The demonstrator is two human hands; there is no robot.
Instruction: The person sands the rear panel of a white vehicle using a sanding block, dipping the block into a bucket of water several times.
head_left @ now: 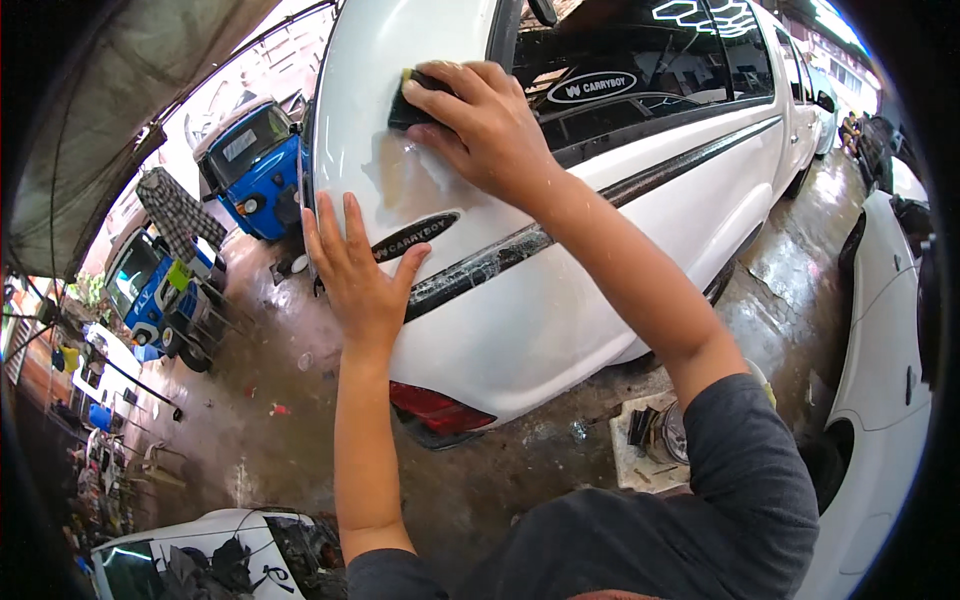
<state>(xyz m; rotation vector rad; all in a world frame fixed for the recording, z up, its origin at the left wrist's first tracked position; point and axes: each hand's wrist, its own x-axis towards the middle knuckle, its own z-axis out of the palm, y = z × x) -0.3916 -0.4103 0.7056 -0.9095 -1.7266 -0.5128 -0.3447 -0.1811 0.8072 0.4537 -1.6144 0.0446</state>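
Note:
My right hand is closed around a dark block with a yellowish edge, perhaps a sanding block, and presses it to the upper rear side of a white pickup canopy. Just below the block, a dull grey and tan patch shows on the wet paint. My left hand lies flat on the panel with its fingers spread, beside a black oval badge. A black trim strip with whitish residue runs along the body below both hands. Dark side windows are right of my right hand.
A white stand with a container is beside my right elbow. A white car stands at the right, and another white vehicle at the lower left. Blue three-wheelers are parked beyond the wet floor.

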